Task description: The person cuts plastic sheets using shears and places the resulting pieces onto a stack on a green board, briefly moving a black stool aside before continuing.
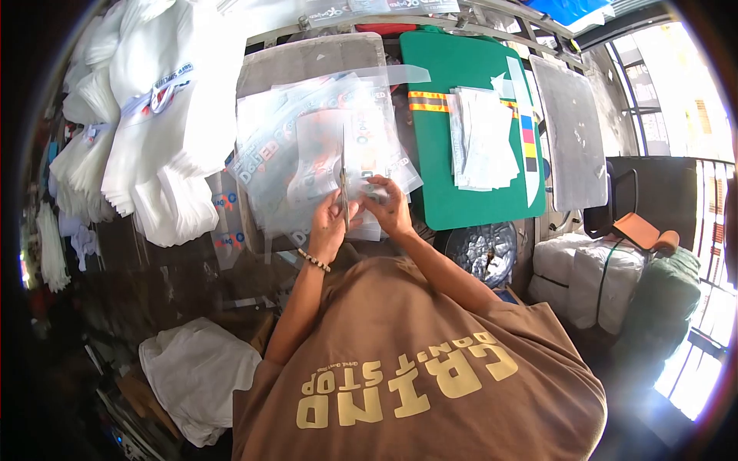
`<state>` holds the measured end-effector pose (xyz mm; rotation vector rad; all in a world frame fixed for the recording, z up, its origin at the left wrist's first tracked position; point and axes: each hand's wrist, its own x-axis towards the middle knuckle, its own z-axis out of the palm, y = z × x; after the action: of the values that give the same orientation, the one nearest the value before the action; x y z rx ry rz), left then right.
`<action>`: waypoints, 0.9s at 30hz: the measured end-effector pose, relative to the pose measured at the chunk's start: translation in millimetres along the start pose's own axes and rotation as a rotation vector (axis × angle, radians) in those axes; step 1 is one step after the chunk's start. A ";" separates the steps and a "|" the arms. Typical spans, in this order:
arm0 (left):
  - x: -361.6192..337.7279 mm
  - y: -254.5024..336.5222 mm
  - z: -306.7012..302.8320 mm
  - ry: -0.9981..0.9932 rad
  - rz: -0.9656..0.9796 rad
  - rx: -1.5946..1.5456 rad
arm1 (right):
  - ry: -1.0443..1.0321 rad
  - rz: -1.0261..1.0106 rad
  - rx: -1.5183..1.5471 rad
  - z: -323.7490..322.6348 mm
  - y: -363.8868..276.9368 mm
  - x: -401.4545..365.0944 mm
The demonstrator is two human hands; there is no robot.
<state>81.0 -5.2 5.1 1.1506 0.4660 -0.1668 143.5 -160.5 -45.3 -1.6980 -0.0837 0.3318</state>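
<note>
Past that brown yellow-lettered T-shirt (415, 330), the left hand (330, 223) grips slim metal scissors (344, 170), the right hand (390, 207) pinching a translucent plastic sheet (319, 146), likely light, slippery, best held edgewise.

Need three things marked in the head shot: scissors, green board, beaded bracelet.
Scissors (344, 160): head view, on the blades.
Green board (435, 167): head view, on its bare left side.
Beaded bracelet (314, 261): head view, on the middle beads.

The scissors (344, 170) point toward the frame's top, near centre. Translucent printed sheets (269, 146) lie overlapping, upper middle.
</note>
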 end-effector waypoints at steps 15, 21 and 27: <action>51.9 28.2 18.2 -0.019 -0.017 0.015 | 0.026 -0.027 -0.108 -26.9 -15.7 -9.4; 58.0 18.8 15.0 -0.011 -0.035 -0.004 | -0.034 0.081 -0.124 -51.1 -18.8 -14.4; 30.2 6.5 8.9 -0.159 -0.145 0.098 | 0.207 -0.103 -0.292 -161.3 -22.5 7.1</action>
<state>112.7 -7.4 0.2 1.1897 0.4034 -0.4077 196.2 -309.5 -5.5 -1.9996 -0.0689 0.0673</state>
